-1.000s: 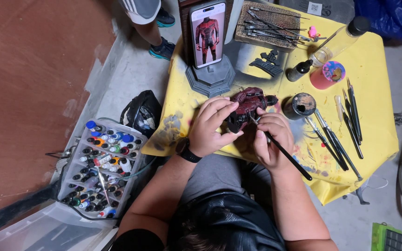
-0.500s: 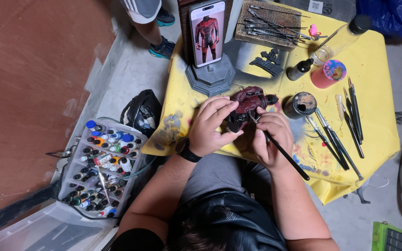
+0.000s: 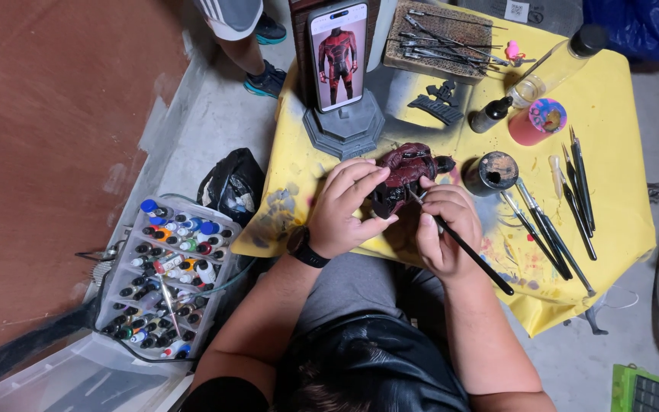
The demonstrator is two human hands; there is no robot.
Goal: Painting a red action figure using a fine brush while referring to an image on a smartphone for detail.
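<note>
Left hand (image 3: 348,202) closed around the dark red painted figurine (image 3: 402,177), fingers wrapped over its near side, holding it just above the yellow cloth-covered desk (image 3: 612,137). Black wristwatch (image 3: 302,248) on that wrist. Right hand (image 3: 444,221) pinched shut on a long black-handled paintbrush (image 3: 470,248); bristle end sits on the figurine, handle runs back toward the person past the right hand. The two hands are just beside each other, with the figurine between them.

Left of the left hand, down on the floor: clear plastic tray of small paint bottles with coloured caps (image 3: 165,275); black bag (image 3: 232,183) between the tray and the desk edge.

Right of the right hand: small round dark paint pot (image 3: 491,172), near the figurine. Further right, a row of loose thin brushes (image 3: 566,206) lying on paint-smeared cloth.

Beyond the hands: grey hexagonal display base (image 3: 343,130) with a smartphone (image 3: 339,53) propped upright on it, screen showing a red suited figure. Past the pot: small black dropper bottle (image 3: 490,114), pink round cup (image 3: 537,122), clear bottle with black cap (image 3: 558,65) lying tilted. Farthest: wooden block (image 3: 440,46) with metal tools on top. Another person's legs and sneaker (image 3: 265,76) beyond the desk's far left corner.
</note>
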